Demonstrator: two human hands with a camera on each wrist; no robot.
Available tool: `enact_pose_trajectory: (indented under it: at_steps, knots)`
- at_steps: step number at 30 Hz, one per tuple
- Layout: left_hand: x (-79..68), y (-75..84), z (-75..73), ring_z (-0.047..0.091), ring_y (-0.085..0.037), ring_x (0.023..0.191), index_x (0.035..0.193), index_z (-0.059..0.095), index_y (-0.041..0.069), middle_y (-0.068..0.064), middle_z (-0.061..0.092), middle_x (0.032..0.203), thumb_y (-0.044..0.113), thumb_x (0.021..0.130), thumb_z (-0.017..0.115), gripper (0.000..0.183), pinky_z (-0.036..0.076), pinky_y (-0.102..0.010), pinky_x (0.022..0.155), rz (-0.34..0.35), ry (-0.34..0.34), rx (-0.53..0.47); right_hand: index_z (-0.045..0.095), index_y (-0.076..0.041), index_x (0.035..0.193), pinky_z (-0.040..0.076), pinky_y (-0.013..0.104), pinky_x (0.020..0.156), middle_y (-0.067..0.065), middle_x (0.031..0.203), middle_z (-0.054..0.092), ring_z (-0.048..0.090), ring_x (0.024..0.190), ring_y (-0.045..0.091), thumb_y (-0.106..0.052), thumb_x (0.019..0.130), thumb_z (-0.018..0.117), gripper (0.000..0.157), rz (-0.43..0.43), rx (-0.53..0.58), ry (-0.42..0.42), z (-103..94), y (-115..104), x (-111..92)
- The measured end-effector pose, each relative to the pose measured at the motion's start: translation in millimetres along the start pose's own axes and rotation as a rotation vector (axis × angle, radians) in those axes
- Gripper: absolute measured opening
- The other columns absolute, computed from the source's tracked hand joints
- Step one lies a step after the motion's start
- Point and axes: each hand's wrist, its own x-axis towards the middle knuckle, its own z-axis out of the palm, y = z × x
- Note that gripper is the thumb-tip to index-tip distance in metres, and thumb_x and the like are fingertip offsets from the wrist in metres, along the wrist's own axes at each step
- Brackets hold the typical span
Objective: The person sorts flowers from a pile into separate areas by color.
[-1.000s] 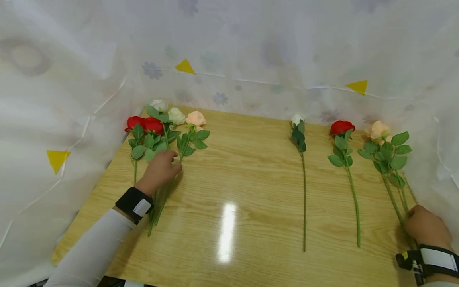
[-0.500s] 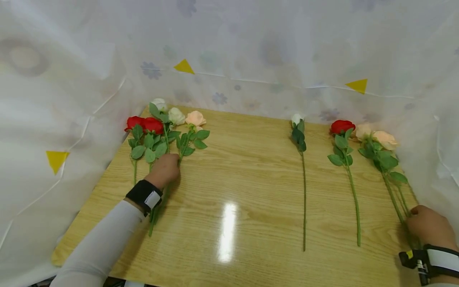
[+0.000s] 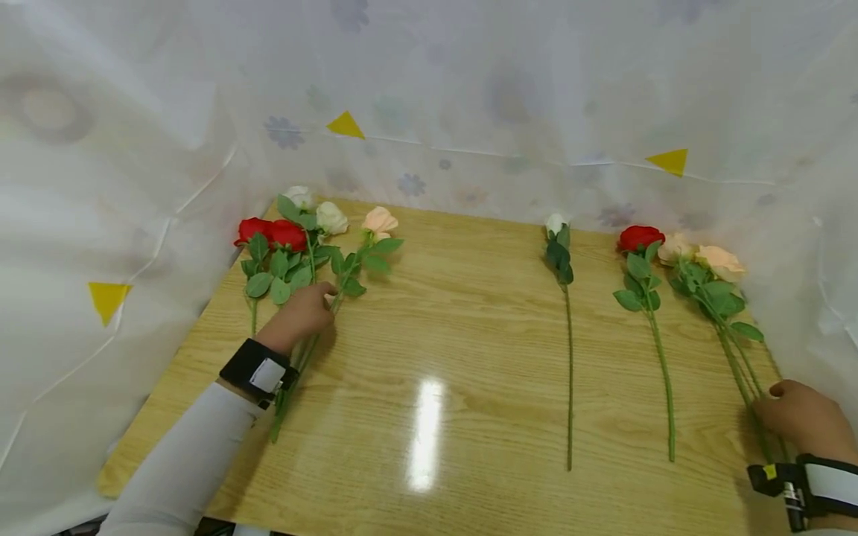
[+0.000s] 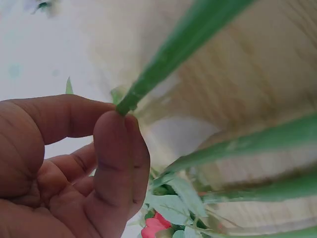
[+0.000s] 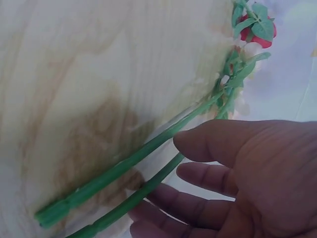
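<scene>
while right hand [image 3: 801,417] near table edge [image 3: 769,359]

No lettering, label, brand or number can be read in the three views. The white patch [image 3: 267,375] on the left wrist strap [image 3: 239,365], the white band [image 3: 833,482] on the right wrist strap [image 3: 819,506] and the yellow triangles [image 3: 345,126] show no legible writing.
</scene>
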Motion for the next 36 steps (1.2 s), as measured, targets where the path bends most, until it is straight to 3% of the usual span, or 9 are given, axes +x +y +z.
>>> enact_pose_trajectory:
  at_steps: [4,7,9,16,21,25,29,31,36]
  knots:
    - [-6.4,9.4,-11.2,0.044,-0.019,0.059,0.133,0.044,-0.002,-0.014,0.055,0.089,0.000,0.084,0.046,0.048,0.035,-0.030,0.053,-0.004,-0.005,-0.104,0.038,0.026,0.114,0.046,0.052,0.060,0.044,0.104,0.048,0.053,0.076,0.047,-0.021,0.090,0.047,0.053,-0.031,0.053,0.150,-4.4,-15,-4]
    - [-11.2,16.2,-17.1,0.049,-0.019,0.064,0.135,0.042,0.002,-0.015,0.055,0.098,0.004,0.087,0.047,0.048,0.039,-0.030,0.054,-0.015,-0.004,-0.183,0.045,0.023,0.109,0.045,0.052,0.059,0.042,0.102,0.053,0.054,0.075,0.047,-0.020,0.091,0.048,0.047,-0.085,0.111,0.320,-4.0,-30,-8]
    - [-14.4,19.9,-18.3,0.053,-0.021,0.070,0.135,0.042,0.004,-0.016,0.054,0.103,0.005,0.088,0.047,0.047,0.044,-0.031,0.057,-0.017,0.003,-0.232,0.048,0.021,0.110,0.044,0.054,0.061,0.041,0.103,0.053,0.054,0.080,0.048,-0.021,0.092,0.047,0.046,-0.115,0.158,0.389,-2.0,-41,-12]
    - [-32.2,33.6,-1.8,0.059,-0.023,0.077,0.133,0.042,0.006,-0.016,0.053,0.106,0.009,0.090,0.050,0.044,0.055,-0.039,0.068,0.016,0.044,-0.382,0.056,0.013,0.110,0.044,0.050,0.054,0.036,0.100,0.059,0.056,0.075,0.042,-0.024,0.095,0.047,0.041,-0.274,0.254,0.455,8.1,-84,-32]
    - [-41.7,50.5,12.1,0.057,-0.025,0.080,0.133,0.042,0.010,-0.015,0.050,0.104,0.013,0.091,0.052,0.043,0.054,-0.040,0.069,0.045,0.073,-0.496,0.061,0.005,0.109,0.045,0.041,0.048,0.026,0.091,0.064,0.058,0.068,0.032,-0.023,0.095,0.051,0.033,-0.450,0.310,0.533,20.0,-143,-64]
    - [-45.0,73.4,23.4,0.056,-0.025,0.076,0.128,0.045,0.013,-0.013,0.049,0.100,0.012,0.088,0.053,0.040,0.054,-0.038,0.066,0.106,0.109,-0.591,0.061,-0.002,0.112,0.050,0.042,0.054,0.018,0.095,0.066,0.061,0.077,0.028,-0.028,0.095,0.052,0.032,-0.562,0.416,0.480,36.1,-196,-94]
    - [-45.8,98.5,39.6,0.054,-0.022,0.072,0.125,0.045,0.013,-0.011,0.049,0.099,0.008,0.087,0.053,0.039,0.055,-0.037,0.065,0.192,0.097,-0.727,0.057,-0.007,0.118,0.054,0.047,0.068,0.014,0.106,0.064,0.060,0.091,0.023,-0.030,0.096,0.053,0.032,-0.666,0.528,0.301,57.5,-240,-115]
    - [-44.8,108.6,48.4,0.054,-0.022,0.071,0.124,0.045,0.011,-0.012,0.048,0.098,0.006,0.087,0.053,0.038,0.054,-0.042,0.066,0.241,0.085,-0.812,0.055,-0.009,0.120,0.055,0.047,0.073,0.012,0.110,0.062,0.058,0.095,0.021,-0.029,0.095,0.055,0.032,-0.711,0.594,0.207,68.6,-259,-121]
    - [-41.6,127.7,69.2,0.055,-0.019,0.074,0.124,0.044,0.007,-0.010,0.047,0.097,0.001,0.089,0.054,0.037,0.054,-0.043,0.068,0.312,0.057,-0.950,0.053,-0.018,0.122,0.053,0.044,0.077,0.009,0.113,0.060,0.056,0.096,0.014,-0.028,0.094,0.057,0.029,-0.726,0.750,0.077,92.5,-290,-133]
